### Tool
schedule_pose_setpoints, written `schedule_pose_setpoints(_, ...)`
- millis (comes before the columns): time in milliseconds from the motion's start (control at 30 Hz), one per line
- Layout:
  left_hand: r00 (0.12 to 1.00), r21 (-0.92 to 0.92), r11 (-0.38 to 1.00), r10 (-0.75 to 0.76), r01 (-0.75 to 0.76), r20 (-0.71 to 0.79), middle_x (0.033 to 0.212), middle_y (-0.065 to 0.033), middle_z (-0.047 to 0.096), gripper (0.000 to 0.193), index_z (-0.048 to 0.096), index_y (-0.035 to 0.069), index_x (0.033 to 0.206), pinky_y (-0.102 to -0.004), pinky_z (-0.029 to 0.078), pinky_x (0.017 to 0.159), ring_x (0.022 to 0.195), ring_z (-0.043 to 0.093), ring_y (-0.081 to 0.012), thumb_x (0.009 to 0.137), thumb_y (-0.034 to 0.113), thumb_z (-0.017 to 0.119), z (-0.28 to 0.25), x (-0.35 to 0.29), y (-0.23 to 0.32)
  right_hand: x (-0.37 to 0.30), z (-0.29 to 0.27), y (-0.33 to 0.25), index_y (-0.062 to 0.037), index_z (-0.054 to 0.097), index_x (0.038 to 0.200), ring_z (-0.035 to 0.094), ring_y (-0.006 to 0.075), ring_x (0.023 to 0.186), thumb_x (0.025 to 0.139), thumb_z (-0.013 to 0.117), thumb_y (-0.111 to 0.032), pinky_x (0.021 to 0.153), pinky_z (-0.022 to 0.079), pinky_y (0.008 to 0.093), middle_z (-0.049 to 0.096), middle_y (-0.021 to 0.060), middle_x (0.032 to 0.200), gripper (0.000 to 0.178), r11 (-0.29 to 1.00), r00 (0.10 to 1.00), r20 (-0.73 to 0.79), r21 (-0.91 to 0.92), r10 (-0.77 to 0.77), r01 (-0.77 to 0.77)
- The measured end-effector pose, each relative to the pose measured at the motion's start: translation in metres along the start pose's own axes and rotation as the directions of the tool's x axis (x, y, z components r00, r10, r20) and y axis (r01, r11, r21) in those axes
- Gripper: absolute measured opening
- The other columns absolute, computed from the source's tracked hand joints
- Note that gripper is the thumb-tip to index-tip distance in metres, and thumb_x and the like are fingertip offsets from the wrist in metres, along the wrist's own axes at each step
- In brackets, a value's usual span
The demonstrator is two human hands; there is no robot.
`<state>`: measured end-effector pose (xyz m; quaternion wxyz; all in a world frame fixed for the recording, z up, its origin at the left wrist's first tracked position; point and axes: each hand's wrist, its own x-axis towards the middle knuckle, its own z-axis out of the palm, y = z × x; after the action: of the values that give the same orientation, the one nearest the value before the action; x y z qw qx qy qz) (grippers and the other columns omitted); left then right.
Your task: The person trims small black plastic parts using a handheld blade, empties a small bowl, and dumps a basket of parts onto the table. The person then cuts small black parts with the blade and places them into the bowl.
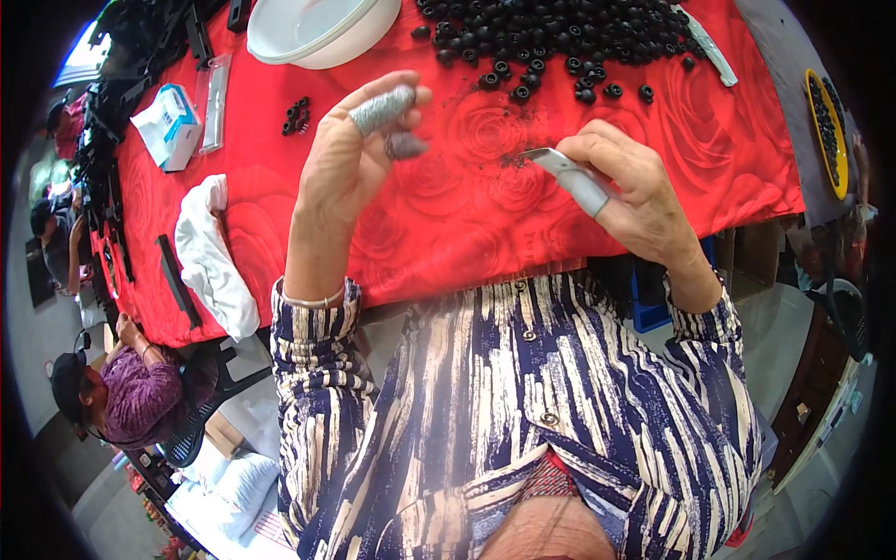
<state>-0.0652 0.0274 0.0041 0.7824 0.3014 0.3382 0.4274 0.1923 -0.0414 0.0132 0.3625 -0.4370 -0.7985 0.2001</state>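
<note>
My left hand (341, 154) is raised above the red rose-patterned cloth (448, 247). Silver tape wraps one of its fingers, and a dark cover sits on another fingertip, slightly smeared. Its fingers are loosely curved and apart, and I see nothing held between them. My right hand (644, 187) pinches a small flat metal blade (538, 153) between thumb and forefinger, tip pointing left. Pale grey wrapping runs along the thumb side. Dark crumbs lie on the cloth by the blade tip. Beyond both hands spreads a heap of small round black parts (560, 37), hollow on one side.
A white plastic bowl (327, 62) stands at the far edge. Leftward lie small black pieces (296, 117), a clear strip (216, 103), a blue-white box (182, 131), white cloth (210, 257) and a black bar (177, 280). A yellow tray (842, 177) is far right; people sit left.
</note>
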Motion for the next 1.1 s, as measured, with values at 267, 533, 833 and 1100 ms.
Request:
schedule_pose_setpoints(267,0.989,0.291,0.953,0.112,-0.080,-0.097,0.091,-0.0094,0.064,0.026,0.058,-0.001,0.108,-0.0255,0.055,0.053,0.069,0.059,-0.0089,0.084,0.010,0.061,0.003,-0.037,0.004,-0.011,0.041,-0.035,-0.0054,0.051,0.071,0.056,0.0224,0.059,0.081,0.054,-0.014,0.049,0.045,0.0343,0.051,0.0075,0.067,0.013,0.949,0.869,0.414,-0.036,-0.272,0.314)
schedule_pose_setpoints(533,0.989,0.111,0.989,0.109,-0.097,-0.103,0.098,-0.0120,0.062,0.029,0.054,-0.003,0.111,-0.0276,0.057,0.059,0.077,0.061,-0.0117,0.085,0.010,0.059,-0.017,-0.046,0.014,0.028,0.053,-0.033,-0.0081,0.054,0.074,0.059,0.0240,0.064,0.077,0.055,-0.013,0.051,0.048,0.0368,0.056,0.0069,0.072,0.006,0.969,0.988,0.155,-0.239,-0.016,0.053)
schedule_pose_setpoints(833,0.977,0.714,0.673,0.200,-0.191,0.072,0.079,-0.0074,0.055,0.014,0.058,-0.001,0.087,-0.0268,0.045,0.052,0.066,0.054,-0.0159,0.081,0.001,0.045,0.017,-0.067,0.014,0.024,0.022,0.012,-0.0059,0.054,0.080,0.058,0.0290,0.064,0.081,0.053,-0.012,0.053,0.046,0.0385,0.056,0.0115,0.072,0.006,0.952,0.998,0.018,-0.301,0.068,-0.060)
schedule_pose_setpoints(1100,0.867,0.877,-0.143,0.143,-0.459,0.477,0.070,-0.0077,0.044,0.033,0.056,0.005,0.086,-0.0331,0.039,0.056,0.066,0.047,-0.0238,0.061,0.016,0.074,0.019,-0.098,-0.045,-0.015,-0.042,-0.010,-0.0058,0.049,0.078,0.052,0.0219,0.054,0.069,0.064,-0.011,0.047,0.043,0.0345,0.047,0.0062,0.068,0.018,0.985,0.887,0.438,-0.017,-0.146,0.170)
